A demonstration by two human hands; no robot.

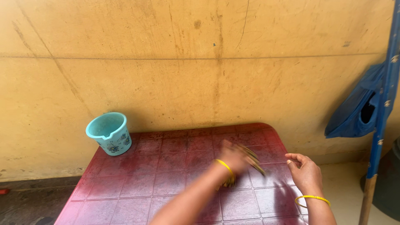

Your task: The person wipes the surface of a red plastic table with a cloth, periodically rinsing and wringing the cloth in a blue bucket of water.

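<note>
Bright, even daylight w/ soft shadows; left hand [234, 157] motion-blurred, wall [187, 62] & table [137, 187] sharp.

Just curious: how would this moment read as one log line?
left hand: blurred, holding thin dark sticks | right hand: pinched, over red table | teal cup: far-left corner

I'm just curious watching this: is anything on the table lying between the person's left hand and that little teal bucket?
Nothing visible does. The left hand, blurred and holding some thin dark strips, is over the red table. The bucket stands at the far left corner by the wall, with only bare tabletop between them.
</note>
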